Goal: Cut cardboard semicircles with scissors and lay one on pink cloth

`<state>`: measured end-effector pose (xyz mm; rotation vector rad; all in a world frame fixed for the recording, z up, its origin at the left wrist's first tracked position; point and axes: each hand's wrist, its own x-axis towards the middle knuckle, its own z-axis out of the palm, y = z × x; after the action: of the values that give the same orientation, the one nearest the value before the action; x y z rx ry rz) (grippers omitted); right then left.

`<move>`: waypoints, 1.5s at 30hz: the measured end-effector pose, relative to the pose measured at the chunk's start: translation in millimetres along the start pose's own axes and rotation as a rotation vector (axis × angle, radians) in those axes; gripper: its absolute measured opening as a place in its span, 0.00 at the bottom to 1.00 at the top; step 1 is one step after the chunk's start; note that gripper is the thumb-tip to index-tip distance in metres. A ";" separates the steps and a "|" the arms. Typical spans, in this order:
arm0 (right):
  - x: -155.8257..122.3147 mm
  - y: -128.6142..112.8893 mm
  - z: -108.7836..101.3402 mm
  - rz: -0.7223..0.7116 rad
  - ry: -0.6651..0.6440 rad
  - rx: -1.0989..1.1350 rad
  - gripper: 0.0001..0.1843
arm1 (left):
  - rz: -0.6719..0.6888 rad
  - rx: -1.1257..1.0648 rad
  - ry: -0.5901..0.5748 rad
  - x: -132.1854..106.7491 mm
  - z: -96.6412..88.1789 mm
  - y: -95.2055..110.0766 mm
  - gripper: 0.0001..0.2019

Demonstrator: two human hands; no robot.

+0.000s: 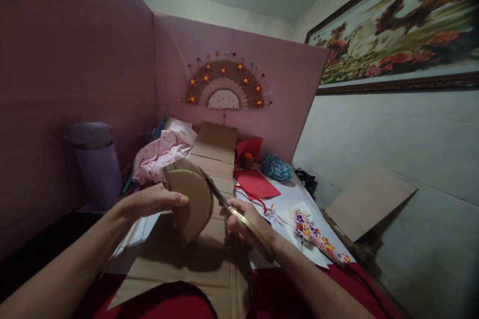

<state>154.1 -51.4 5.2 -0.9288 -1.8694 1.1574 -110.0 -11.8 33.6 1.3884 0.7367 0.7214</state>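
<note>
One slip of scissors gripped in our right hand could gouge the cardboard semicircle our left hand pinches.

A purple container stands at the left, a crumpled dotted cloth to its right. A ball of blue yarn lies beyond red paper toward the far right, a flower-patterned corded tool nearer. A framed horse painting hangs on the right wall.
</note>
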 end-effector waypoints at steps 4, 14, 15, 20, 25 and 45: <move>1.2 3.0 -0.7 0.002 -0.008 0.024 0.31 | -0.010 0.001 -0.032 -2.7 1.7 3.6 0.14; 3.6 3.7 -2.7 0.004 -0.004 0.027 0.21 | -0.009 0.084 -0.058 -6.7 -5.0 3.4 0.16; 3.1 3.6 -3.1 0.009 -0.008 0.020 0.21 | -0.004 0.088 -0.051 -6.8 -5.6 3.4 0.16; 0.5 3.1 -4.4 0.059 -0.062 -0.015 0.25 | 0.015 0.100 -0.047 -5.8 -3.0 3.9 0.15; -2.0 -2.9 -4.4 0.018 -0.063 -0.030 0.33 | 0.013 0.101 -0.087 -5.7 2.0 5.3 0.16; 0.9 -1.1 0.3 -0.014 0.004 -0.101 0.19 | -0.067 0.224 -0.078 -9.8 -7.1 3.4 0.11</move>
<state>153.2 -51.0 6.4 -0.9709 -1.9434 1.0601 -121.5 -15.3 37.0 1.5778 0.8165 0.5411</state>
